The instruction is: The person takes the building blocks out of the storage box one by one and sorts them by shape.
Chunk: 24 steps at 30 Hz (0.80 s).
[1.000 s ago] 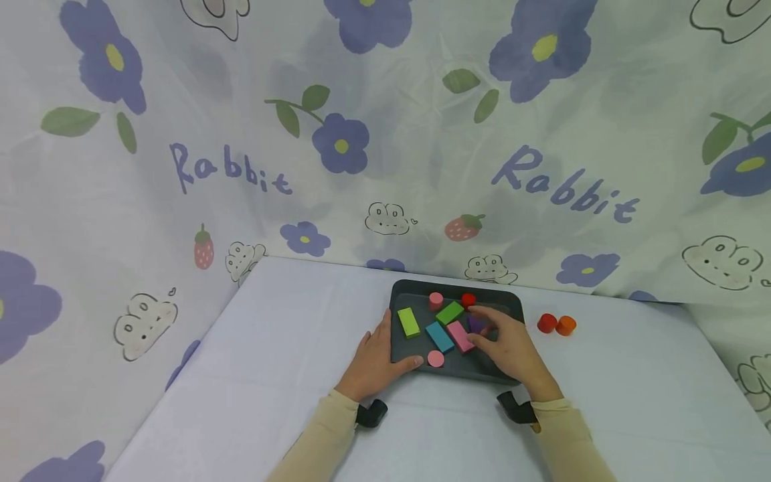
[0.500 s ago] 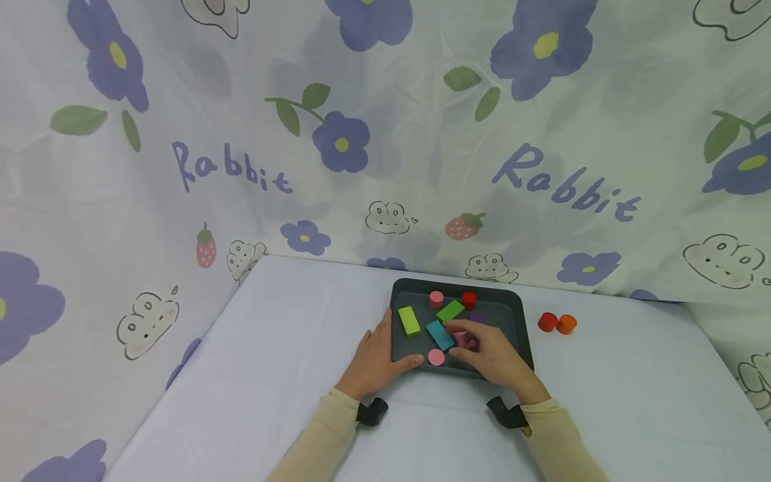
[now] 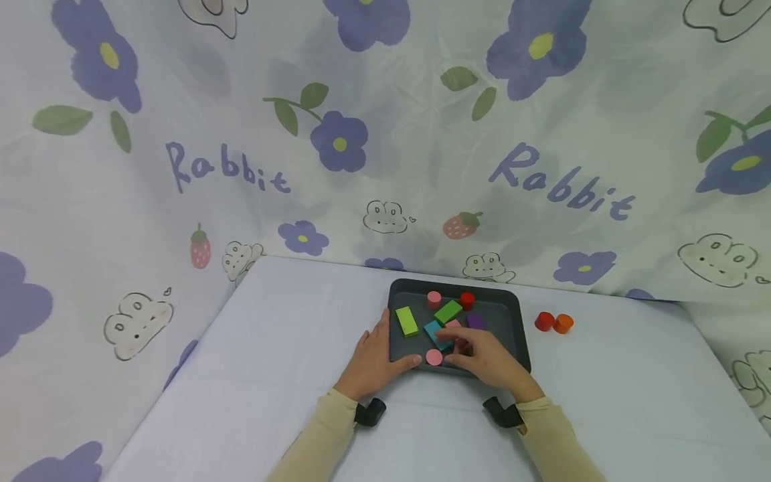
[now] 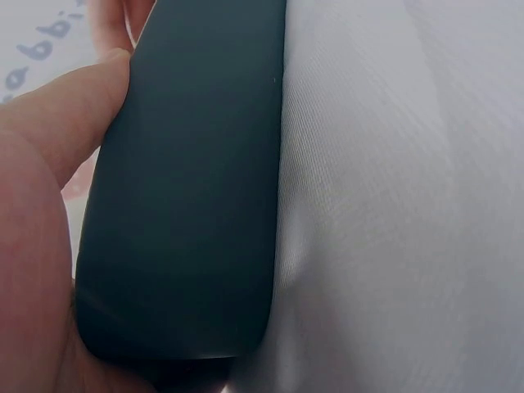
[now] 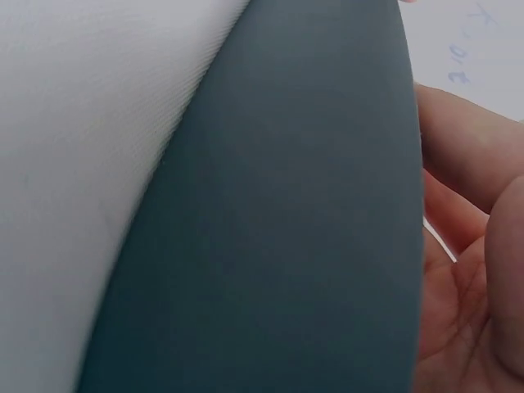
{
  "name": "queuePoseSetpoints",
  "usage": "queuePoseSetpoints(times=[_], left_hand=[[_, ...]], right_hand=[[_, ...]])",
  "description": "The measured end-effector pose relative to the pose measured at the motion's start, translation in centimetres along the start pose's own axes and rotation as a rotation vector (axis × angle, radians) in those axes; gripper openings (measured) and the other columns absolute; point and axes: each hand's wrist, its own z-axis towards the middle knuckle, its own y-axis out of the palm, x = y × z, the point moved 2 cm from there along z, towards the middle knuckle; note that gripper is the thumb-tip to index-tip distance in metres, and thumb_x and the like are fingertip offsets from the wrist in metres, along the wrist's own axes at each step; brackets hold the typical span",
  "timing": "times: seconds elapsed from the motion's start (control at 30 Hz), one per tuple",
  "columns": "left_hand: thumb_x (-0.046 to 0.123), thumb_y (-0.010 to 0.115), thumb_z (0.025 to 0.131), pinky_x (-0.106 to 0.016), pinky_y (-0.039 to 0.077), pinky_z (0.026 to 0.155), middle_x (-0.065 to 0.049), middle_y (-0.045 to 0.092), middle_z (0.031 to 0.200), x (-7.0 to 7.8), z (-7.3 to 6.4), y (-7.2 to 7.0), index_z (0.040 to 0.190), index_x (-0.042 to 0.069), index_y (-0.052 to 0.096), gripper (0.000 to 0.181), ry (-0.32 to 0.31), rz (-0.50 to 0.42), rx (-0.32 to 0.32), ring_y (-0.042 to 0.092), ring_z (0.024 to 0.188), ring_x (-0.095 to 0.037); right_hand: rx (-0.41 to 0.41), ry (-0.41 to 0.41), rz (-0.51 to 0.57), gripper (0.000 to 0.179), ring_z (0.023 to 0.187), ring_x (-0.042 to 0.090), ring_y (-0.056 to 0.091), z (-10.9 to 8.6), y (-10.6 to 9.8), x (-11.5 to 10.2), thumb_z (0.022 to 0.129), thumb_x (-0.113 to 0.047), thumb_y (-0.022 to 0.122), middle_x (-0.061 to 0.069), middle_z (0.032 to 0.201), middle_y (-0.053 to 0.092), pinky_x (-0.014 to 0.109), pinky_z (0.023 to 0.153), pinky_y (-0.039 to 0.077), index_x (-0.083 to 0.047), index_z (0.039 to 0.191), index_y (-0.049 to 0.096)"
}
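In the head view, a dark grey tray (image 3: 518, 335) holds several coloured wooden blocks. My left hand (image 3: 370, 361) lies at its front left corner, fingers straight along the left side and thumb touching the front rim. My right hand (image 3: 484, 358) reaches over the front rim. Its index finger passes over the teal block (image 3: 430, 328), with the thumb near that block's front end; no firm pinch shows. Just behind the hand are a partly covered pink block (image 3: 453, 324) and a purple block (image 3: 476, 320). A pink cylinder (image 3: 434, 357) sits left of the thumb.
Also in the tray are a lime block (image 3: 406, 322), a green block (image 3: 448, 311), another pink cylinder (image 3: 434, 299) and a red cylinder (image 3: 466, 300). Right of the tray, a red cylinder (image 3: 545, 321) and an orange cylinder (image 3: 563, 324) stand on the white tablecloth (image 3: 301, 321).
My right hand has moved left, from the purple block past the pink block to the teal one. The purple and pink blocks remain in the tray. My left hand has stayed put.
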Motion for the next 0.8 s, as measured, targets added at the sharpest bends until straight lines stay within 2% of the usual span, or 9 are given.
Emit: queuePoseSetpoints(times=[0.2,0.47,0.8], left_hand=[[0.064,0.064,0.089,-0.056,0.016,0.121,-0.019,0.025,0.163,-0.14,-0.07,0.02,0.16,-0.003,0.008,0.112,-0.002,0.004,-0.003,0.03,0.148,-0.032],[0.064,0.065,0.089,-0.056,0.017,0.121,-0.019,0.025,0.163,-0.2,-0.05,0.06,0.16,-0.003,0.009,0.113,0.006,0.002,-0.003,0.03,0.148,-0.032],[0.063,0.065,0.089,-0.055,0.016,0.121,-0.019,0.024,0.163,-0.35,-0.1,0.09,0.16,-0.003,0.008,0.112,0.007,0.004,-0.002,0.029,0.149,-0.032]], right_hand=[[-0.073,0.003,0.009,0.04,0.074,0.01,0.056,0.14,0.38,0.21,0.094,-0.009,0.071,-0.005,0.083,0.061,0.023,0.064,0.049,-0.011,0.134,0.065],[-0.124,-0.039,0.03,0.038,0.075,0.012,0.055,0.23,0.41,0.28,0.096,-0.005,0.066,-0.003,0.086,0.061,0.023,0.064,0.047,-0.009,0.133,0.065],[-0.168,0.003,0.047,0.038,0.078,0.013,0.053,0.22,0.34,0.09,0.098,-0.009,0.065,-0.004,0.086,0.058,0.022,0.065,0.046,-0.011,0.135,0.065]])
